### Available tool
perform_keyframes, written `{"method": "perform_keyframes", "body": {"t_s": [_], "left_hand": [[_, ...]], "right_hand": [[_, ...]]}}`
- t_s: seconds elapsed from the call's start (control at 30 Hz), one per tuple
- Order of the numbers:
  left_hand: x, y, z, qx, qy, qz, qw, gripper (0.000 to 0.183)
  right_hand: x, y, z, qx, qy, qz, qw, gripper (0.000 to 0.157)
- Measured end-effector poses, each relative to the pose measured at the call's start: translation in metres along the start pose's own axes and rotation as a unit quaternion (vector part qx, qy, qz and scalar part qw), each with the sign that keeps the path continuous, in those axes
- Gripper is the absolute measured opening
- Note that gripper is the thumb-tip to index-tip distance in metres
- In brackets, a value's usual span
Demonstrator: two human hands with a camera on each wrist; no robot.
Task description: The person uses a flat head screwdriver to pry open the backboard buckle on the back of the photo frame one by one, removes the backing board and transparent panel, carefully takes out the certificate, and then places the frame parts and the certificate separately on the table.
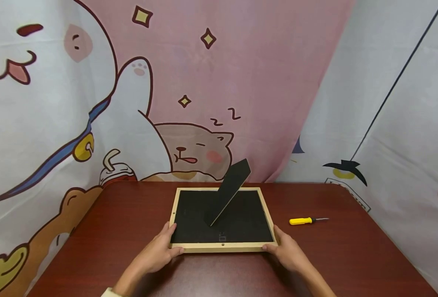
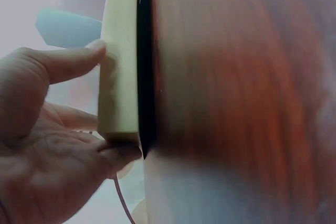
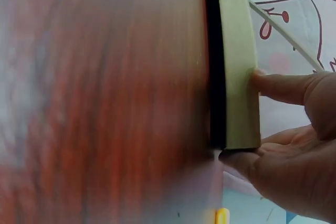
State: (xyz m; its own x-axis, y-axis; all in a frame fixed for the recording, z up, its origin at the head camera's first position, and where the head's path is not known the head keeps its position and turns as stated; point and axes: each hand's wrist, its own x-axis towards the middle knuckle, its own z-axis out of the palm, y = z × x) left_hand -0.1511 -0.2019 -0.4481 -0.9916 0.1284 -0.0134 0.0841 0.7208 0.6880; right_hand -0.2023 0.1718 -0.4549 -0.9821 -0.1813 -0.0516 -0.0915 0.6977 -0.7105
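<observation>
A picture frame [image 1: 223, 248] of pale wood lies face down, its black backing board [image 1: 193, 214] upward. From the backing a black easel stand [image 1: 234, 181] tilts up toward the back right. My left hand [image 1: 157, 251] grips the near left corner, thumb on the front rail and fingers along the side. At the near right corner, my right hand [image 1: 291, 251] holds the frame in the same way. Both wrist views show the thumb against the pale wooden edge [image 2: 121, 93] and a finger at the frame's corner [image 3: 244, 135].
On the reddish-brown table [image 1: 345, 251], a screwdriver [image 1: 301, 221] with a yellow handle lies right of the frame, its tip pointing right. Behind the table hangs a cloth [image 1: 271, 74] printed with cartoon animals.
</observation>
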Motion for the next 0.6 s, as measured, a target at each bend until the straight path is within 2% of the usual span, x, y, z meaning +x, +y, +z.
{"method": "perform_keyframes", "body": {"t_s": [0.1, 0.3, 0.6], "left_hand": [[0.0019, -0.0010, 0.0029, 0.019, -0.008, -0.007, 0.9998, 0.080], [0.0020, 0.0012, 0.0046, 0.070, -0.005, 0.011, 0.9975, 0.077], [-0.0025, 0.0028, 0.0081, 0.098, -0.002, 0.011, 0.9951, 0.074]], "right_hand": [[-0.0006, 0.0002, 0.0036, -0.023, 0.003, -0.009, 1.000, 0.088], [-0.0004, -0.0049, 0.0040, -0.068, 0.003, -0.018, 0.998, 0.086], [-0.0001, -0.0055, 0.0046, -0.084, -0.007, -0.016, 0.996, 0.084]]}}
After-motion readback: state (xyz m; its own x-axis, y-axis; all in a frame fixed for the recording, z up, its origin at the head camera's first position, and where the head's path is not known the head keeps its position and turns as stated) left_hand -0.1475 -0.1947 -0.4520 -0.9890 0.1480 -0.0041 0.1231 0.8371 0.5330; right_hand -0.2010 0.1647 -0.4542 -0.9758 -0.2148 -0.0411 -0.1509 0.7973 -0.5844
